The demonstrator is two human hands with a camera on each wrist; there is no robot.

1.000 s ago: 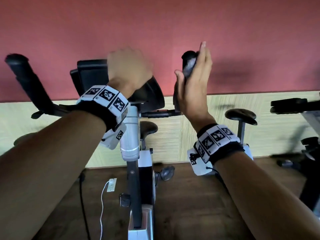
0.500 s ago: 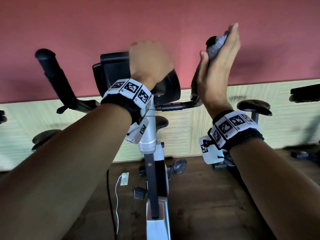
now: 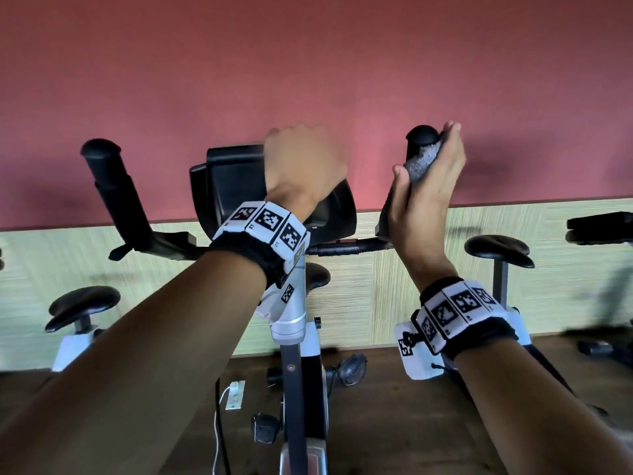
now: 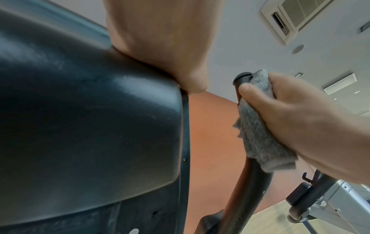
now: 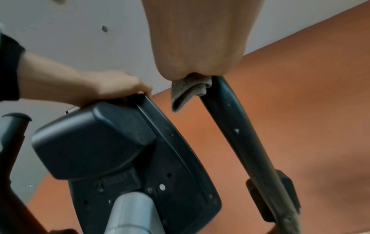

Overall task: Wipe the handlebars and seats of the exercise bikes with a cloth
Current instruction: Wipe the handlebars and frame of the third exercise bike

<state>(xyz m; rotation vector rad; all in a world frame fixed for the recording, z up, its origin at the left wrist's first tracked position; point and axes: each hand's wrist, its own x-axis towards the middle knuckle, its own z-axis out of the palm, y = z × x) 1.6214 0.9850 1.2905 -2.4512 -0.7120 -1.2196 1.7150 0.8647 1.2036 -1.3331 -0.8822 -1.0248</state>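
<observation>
An exercise bike stands before me with two upright black handlebar grips and a black console (image 3: 236, 180) between them. My right hand (image 3: 428, 186) wraps a grey cloth (image 3: 423, 162) around the upper part of the right handlebar (image 3: 421, 137), whose black tip sticks out above the cloth (image 4: 258, 126). In the right wrist view the cloth (image 5: 188, 90) hangs folded from the palm against the grip (image 5: 236, 126). My left hand (image 3: 305, 162) grips the console's top edge (image 5: 138, 96). The left handlebar (image 3: 113, 190) is untouched.
Black seats of other bikes show behind: one at left (image 3: 82, 306), one at right (image 3: 496, 250), one behind the silver post (image 3: 315, 275). Another machine (image 3: 599, 228) sits at the far right. A white power strip (image 3: 234, 394) with cord lies on the brown floor. A red wall is behind.
My right hand with the cloth slid up the right handlebar and then a little back down, so the tip now shows. The view shifted; my left hand stays on the console.
</observation>
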